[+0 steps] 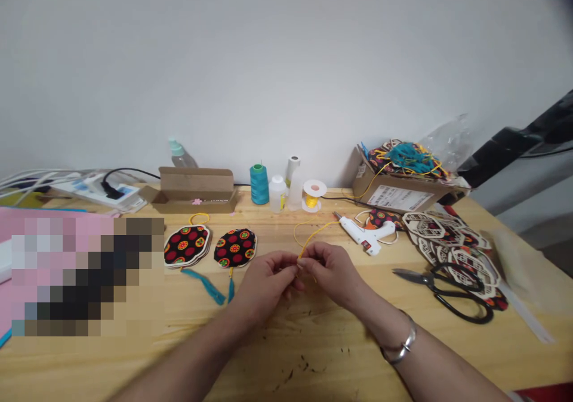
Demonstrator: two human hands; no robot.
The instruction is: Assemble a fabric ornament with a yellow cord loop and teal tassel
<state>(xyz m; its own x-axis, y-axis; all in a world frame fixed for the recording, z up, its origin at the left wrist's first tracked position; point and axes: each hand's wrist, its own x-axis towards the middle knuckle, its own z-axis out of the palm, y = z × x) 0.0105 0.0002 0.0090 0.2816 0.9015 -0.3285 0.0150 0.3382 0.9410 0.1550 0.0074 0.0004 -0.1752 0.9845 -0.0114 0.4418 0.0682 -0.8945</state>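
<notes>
left hand [264,283] + right hand [331,271]: fingers pinched on yellow cord [312,241] | bare table [304,348] toward near edge | scissors [447,288] right, probably clear

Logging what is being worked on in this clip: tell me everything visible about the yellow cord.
The yellow cord is thin and looks like smooth string. The left hand and the right hand pinch it together at the fingertips, just above the wooden table. From there it runs away toward the white glue gun and curves back in a loose, slack loop on the table. Its ends cannot be made out.
</notes>
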